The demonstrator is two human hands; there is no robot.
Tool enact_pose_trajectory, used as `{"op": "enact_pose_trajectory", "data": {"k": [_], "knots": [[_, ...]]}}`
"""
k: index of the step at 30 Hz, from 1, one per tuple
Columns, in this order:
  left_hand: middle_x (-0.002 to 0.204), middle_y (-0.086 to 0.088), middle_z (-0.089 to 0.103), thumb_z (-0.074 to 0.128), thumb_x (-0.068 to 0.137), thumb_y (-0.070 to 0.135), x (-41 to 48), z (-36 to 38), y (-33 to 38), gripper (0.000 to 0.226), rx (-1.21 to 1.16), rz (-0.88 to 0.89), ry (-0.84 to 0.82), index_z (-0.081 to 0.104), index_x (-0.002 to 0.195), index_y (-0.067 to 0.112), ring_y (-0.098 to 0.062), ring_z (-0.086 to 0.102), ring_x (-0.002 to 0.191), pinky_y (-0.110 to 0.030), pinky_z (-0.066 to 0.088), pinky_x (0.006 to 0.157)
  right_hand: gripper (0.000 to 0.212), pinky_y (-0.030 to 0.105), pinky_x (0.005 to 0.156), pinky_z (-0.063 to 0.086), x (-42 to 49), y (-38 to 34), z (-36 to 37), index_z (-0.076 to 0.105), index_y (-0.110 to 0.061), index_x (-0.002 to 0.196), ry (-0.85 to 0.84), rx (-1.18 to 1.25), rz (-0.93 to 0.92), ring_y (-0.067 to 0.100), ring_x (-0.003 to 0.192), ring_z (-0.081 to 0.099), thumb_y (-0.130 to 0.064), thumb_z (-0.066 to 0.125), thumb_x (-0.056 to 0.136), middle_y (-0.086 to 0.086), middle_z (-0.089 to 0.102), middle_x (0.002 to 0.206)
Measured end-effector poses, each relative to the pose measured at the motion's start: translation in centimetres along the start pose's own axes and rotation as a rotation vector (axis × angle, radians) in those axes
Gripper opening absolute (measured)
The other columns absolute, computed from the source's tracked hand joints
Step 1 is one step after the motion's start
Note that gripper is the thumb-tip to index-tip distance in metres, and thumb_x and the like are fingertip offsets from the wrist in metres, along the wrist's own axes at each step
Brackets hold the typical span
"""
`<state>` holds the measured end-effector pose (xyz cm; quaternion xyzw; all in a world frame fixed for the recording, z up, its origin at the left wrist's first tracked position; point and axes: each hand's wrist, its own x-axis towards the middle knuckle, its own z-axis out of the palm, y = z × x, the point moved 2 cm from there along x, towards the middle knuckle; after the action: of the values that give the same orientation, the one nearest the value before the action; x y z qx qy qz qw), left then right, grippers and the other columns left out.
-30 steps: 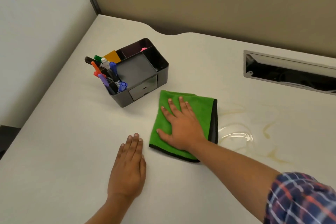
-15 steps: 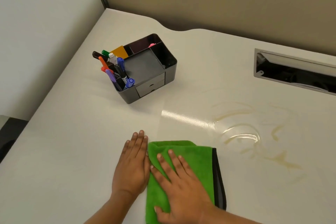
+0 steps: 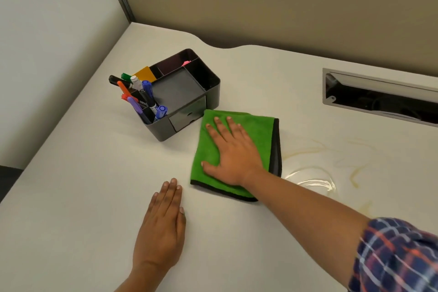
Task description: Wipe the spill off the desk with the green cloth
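Observation:
The folded green cloth (image 3: 258,130), edged in black, lies flat on the white desk (image 3: 83,185) just in front of the black organiser. My right hand (image 3: 233,152) presses down on it, palm flat and fingers spread. The spill (image 3: 315,180), a thin yellowish puddle with streaks, glistens directly right of the cloth, touching its black edge. My left hand (image 3: 162,225) rests palm down on the bare desk, nearer to me and left of the cloth, holding nothing.
A black desk organiser (image 3: 184,92) with several markers stands behind the cloth, almost touching it. A metal-rimmed cable slot (image 3: 379,99) is cut into the desk at the back right. Partition walls close off the back and left.
Half a second ago the cloth was pulled close beside my left hand. My right hand has pushed it away again, up to the organiser. The left hand stays put.

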<state>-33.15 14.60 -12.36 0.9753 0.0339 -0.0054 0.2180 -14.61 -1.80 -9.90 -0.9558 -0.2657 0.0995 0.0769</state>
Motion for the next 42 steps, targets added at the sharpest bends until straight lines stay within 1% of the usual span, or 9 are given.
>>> {"op": "enact_pose_trajectory", "data": {"k": [7,11,19,23,25,27,30,36,42], "knots": [[0.157,-0.002,0.027,0.025,0.097,0.028,0.0,-0.3,0.3,0.055,0.009,0.013,0.007,0.032,0.147,0.006,-0.013,0.016,0.147,-0.034,0.014,0.118,0.094,0.055,0.125,0.000,-12.6,-4.0,2.6,0.021,-0.043,0.159,-0.049,0.084,-0.092,0.034,0.157,-0.011,-0.079,0.047,0.076,0.007,0.007,0.173],[0.156,-0.002,0.027,0.025,0.097,0.029,0.0,-0.4,0.4,0.055,0.004,0.007,-0.002,0.032,0.147,0.006,-0.011,0.016,0.146,-0.031,0.011,0.118,0.092,0.054,0.118,0.004,-17.7,-4.9,3.6,0.026,-0.045,0.157,-0.081,0.039,-0.179,0.039,0.157,0.004,-0.079,0.050,0.075,0.008,0.016,0.171],[0.156,-0.001,0.029,0.024,0.096,0.031,0.2,-0.3,0.5,0.057,0.003,0.004,-0.002,0.035,0.146,0.006,-0.014,0.021,0.145,-0.028,0.009,0.119,0.086,0.050,0.127,0.002,-7.4,-0.5,1.3,0.023,-0.039,0.159,0.002,0.050,-0.100,0.030,0.158,0.000,-0.076,0.041,0.083,0.002,0.014,0.172],[0.156,0.001,0.028,0.024,0.096,0.031,0.3,-0.4,0.5,0.057,0.010,-0.006,0.007,0.036,0.146,0.007,-0.008,0.016,0.145,-0.024,0.007,0.118,0.102,0.043,0.126,0.001,-1.1,4.9,-0.8,0.012,-0.026,0.163,0.059,0.041,-0.003,0.028,0.158,0.007,-0.080,0.040,0.082,0.004,0.019,0.171],[0.156,0.002,0.027,0.023,0.097,0.032,0.3,-0.3,0.4,0.057,0.023,-0.008,0.003,0.034,0.147,0.008,-0.008,0.015,0.146,-0.024,0.006,0.118,0.105,0.046,0.128,0.002,-0.2,8.2,-1.5,0.014,-0.026,0.163,0.079,0.011,0.099,0.031,0.158,0.005,-0.085,0.037,0.080,0.007,0.018,0.171],[0.157,0.003,0.025,0.022,0.097,0.032,0.3,-0.2,0.2,0.057,0.045,-0.005,0.002,0.032,0.148,0.008,-0.008,0.014,0.147,-0.025,0.006,0.119,0.101,0.055,0.127,0.001,-0.9,10.9,-2.0,0.016,-0.036,0.162,0.072,-0.076,0.201,0.038,0.157,-0.002,-0.092,0.026,0.078,0.006,0.013,0.172],[0.158,0.002,0.024,0.020,0.097,0.032,0.2,-0.1,0.3,0.057,0.062,-0.003,-0.010,0.032,0.147,0.007,-0.009,0.014,0.147,-0.028,0.007,0.119,0.099,0.061,0.125,0.001,-4.7,11.8,-1.8,0.010,-0.047,0.160,0.006,-0.127,0.178,0.045,0.155,-0.002,-0.097,0.015,0.075,0.007,0.011,0.172],[0.157,0.000,0.025,0.019,0.096,0.033,0.0,-0.5,0.7,0.059,0.075,-0.018,-0.014,0.034,0.146,0.005,-0.014,0.018,0.147,-0.029,0.007,0.120,0.099,0.071,0.119,0.003,-19.6,5.4,1.5,0.016,-0.054,0.157,-0.093,-0.029,0.037,0.052,0.153,-0.009,-0.091,0.045,0.070,0.014,0.010,0.171],[0.157,-0.003,0.027,0.020,0.096,0.032,0.1,-0.6,0.9,0.059,0.076,-0.024,-0.021,0.036,0.146,0.004,-0.016,0.020,0.146,-0.028,0.006,0.120,0.094,0.070,0.114,0.008,-25.8,4.2,2.5,0.022,-0.055,0.155,-0.160,-0.064,-0.138,0.050,0.153,0.005,-0.093,0.042,0.072,0.014,0.021,0.169]]}}
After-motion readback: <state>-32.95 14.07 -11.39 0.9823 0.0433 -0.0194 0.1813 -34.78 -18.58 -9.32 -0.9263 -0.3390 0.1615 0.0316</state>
